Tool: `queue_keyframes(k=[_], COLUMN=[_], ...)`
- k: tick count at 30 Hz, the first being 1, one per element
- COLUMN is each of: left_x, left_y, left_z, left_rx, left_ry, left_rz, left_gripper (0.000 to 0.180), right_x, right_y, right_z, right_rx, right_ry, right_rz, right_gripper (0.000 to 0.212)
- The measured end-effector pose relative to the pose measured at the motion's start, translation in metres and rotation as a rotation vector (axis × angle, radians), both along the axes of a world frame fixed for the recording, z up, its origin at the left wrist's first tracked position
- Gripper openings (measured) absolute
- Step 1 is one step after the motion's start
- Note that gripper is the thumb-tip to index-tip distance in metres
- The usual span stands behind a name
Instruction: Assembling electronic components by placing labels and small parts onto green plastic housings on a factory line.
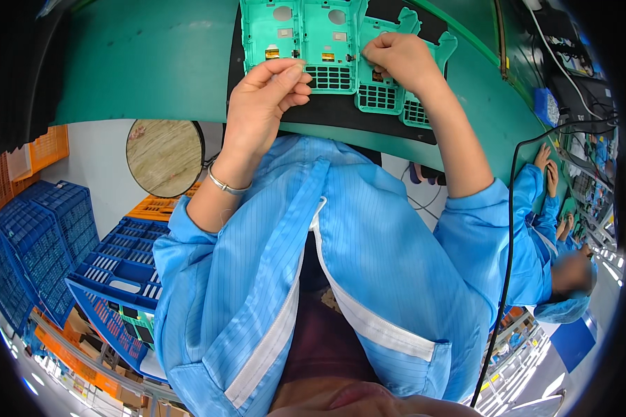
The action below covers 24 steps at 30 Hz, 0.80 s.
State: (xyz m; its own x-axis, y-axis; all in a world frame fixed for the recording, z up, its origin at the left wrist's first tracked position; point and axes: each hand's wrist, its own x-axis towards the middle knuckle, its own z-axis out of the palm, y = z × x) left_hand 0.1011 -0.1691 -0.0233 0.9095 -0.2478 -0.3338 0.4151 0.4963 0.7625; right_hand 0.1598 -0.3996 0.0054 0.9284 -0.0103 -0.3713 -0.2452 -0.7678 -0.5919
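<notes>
Several green plastic housings (317, 31) with keypad grids lie side by side on a black mat (341, 115). Small yellow pieces and dark parts show inside them. My left hand (266, 101) is closed in a pinch over the lower part of the left housings, thumb and forefinger together. My right hand (405, 61) also pinches, its fingertips at the edge between the second housing and a third housing (378, 97). Whatever either hand holds is too small or hidden to make out. A fourth housing (415, 111) lies partly behind my right wrist.
The green bench (146, 76) runs under the mat. A round stool (164, 158) stands at the left, near blue crates (122, 260) and orange crates (49, 151). A black cable (512, 229) hangs at the right. Beyond it sits a co-worker in a blue sleeve (528, 182).
</notes>
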Motion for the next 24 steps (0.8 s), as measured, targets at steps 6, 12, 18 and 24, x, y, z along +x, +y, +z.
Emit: queue_keyframes(k=[6, 12, 18, 24], left_x=[0.001, 0.007, 0.012, 0.014], left_y=[0.008, 0.012, 0.014, 0.014], left_z=[0.0, -0.001, 0.002, -0.003], left_rx=[-0.049, -0.092, -0.178, -0.237], left_ry=[-0.015, -0.04, 0.003, 0.041], left_rz=[0.022, 0.093, 0.122, 0.105], left_gripper=[0.017, 0.017, 0.017, 0.018], right_x=[0.011, 0.019, -0.023, -0.052], right_y=[0.0, 0.011, 0.0, 0.01], right_z=[0.002, 0.008, -0.005, -0.023], right_rx=[-0.101, -0.375, -0.304, -0.397], right_ry=[0.03, -0.051, -0.424, -0.722], right_rz=[0.102, 0.266, 0.198, 0.311], right_gripper=[0.017, 0.021, 0.022, 0.03])
